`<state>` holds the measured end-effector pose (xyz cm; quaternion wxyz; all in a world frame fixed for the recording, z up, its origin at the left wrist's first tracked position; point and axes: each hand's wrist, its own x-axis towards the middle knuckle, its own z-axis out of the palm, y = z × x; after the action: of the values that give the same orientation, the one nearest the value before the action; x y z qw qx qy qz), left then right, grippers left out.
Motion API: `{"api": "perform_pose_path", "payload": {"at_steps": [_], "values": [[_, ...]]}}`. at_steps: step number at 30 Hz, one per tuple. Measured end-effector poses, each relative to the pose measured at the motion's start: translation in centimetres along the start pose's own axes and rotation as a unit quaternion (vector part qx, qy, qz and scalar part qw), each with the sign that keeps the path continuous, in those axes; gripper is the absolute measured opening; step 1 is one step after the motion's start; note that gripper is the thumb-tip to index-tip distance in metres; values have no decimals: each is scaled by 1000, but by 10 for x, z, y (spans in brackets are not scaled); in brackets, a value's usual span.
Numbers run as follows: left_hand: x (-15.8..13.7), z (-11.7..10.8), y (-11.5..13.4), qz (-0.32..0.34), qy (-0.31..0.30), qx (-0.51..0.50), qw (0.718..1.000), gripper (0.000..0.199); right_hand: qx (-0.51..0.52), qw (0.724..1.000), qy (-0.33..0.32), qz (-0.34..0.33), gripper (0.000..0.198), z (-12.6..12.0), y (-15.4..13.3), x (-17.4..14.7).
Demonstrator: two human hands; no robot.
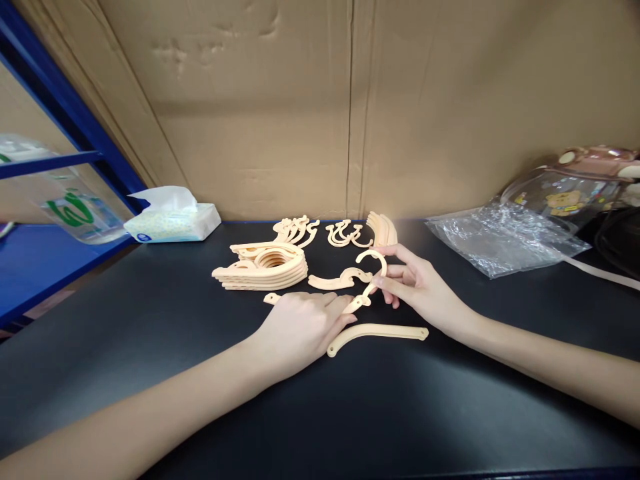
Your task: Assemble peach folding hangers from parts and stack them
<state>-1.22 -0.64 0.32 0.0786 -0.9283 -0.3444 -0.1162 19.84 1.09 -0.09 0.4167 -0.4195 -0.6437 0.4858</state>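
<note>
My left hand (305,327) is closed over a cream plastic hanger arm (271,299), whose left tip sticks out past the knuckles. At the arm's right end it meets a cream hanger hook (384,268), pinched by the thumb and fingers of my right hand (413,283). The hook's curve points up and to the left. Nearer to me, beside the left fingers, lies a loose curved hanger arm (380,331). Just behind the hands rests another hanger piece (333,283) with a curved end. Part of the held arm is hidden under my left hand.
A stack of folded hangers (260,275) stands at left. Behind are loose hooks (343,233), more cream pieces (295,230) and stacked hanger arms (382,230). A tissue pack (173,222) sits back left, a clear plastic bag (500,237) back right. Cardboard (260,133) walls the rear.
</note>
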Motion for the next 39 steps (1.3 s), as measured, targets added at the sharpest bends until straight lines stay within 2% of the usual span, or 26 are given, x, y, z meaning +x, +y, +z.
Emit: {"api": "perform_pose_path", "payload": {"at_steps": [23,28,31,33,34,35,37,38,39], "values": [[-1,1,4,3,1,49,999,23,-3,1000,-30,-2,38,1,1,-1],[-3,-8,7,-51,-46,-20,997,21,-25,1000,-13,-9,32,2,1,-3],[-4,-15,7,-87,-55,-68,992,26,-114,992,11,-46,32,4,0,-10],[-5,-18,6,-114,-52,-125,984,27,-217,969,47,-112,31,6,-4,-18],[-5,-19,5,-127,-49,-166,977,25,-277,945,59,-166,27,7,-6,-22],[-5,-20,4,-138,-47,-215,966,23,-341,910,58,-229,21,9,-8,-25],[-5,-20,3,-151,-42,-324,933,19,-458,819,17,-344,9,13,-12,-31],[-4,-20,2,-157,-40,-376,912,17,-496,781,-8,-379,9,15,-13,-33],[-3,-20,2,-165,-36,-422,891,17,-519,756,-31,-396,12,17,-14,-34]]}}
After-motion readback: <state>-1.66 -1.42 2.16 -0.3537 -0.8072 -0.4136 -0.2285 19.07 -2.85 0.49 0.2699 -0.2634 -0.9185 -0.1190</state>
